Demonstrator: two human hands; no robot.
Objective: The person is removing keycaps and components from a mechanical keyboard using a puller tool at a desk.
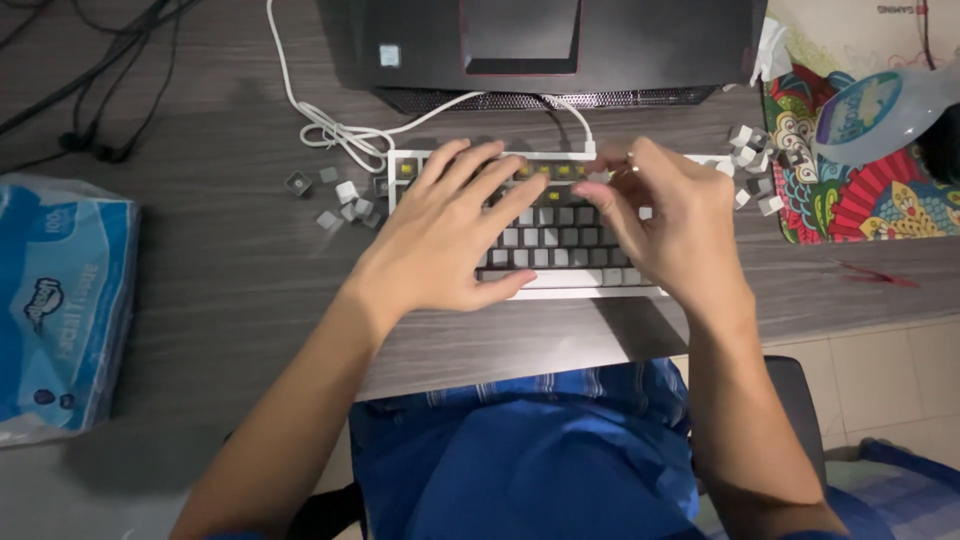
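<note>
A small white keyboard (560, 235) with grey keycaps and a few yellow ones lies on the wooden desk (220, 250). My left hand (445, 235) rests flat on its left half, fingers spread over the keys. My right hand (670, 225) hovers over the right half with its fingertips pinched together near the top row; whether something small is held there is too blurred to tell. Loose grey keycaps (340, 200) lie left of the keyboard, and more keycaps (755, 165) lie to its right.
A dark laptop (545, 45) stands behind the keyboard, with a white cable (330, 125) coiled beside it. A blue tissue pack (60, 300) sits at the left. A colourful mat (860, 190) and a plastic bottle (880, 110) are at the right. Black cables (90, 90) run at top left.
</note>
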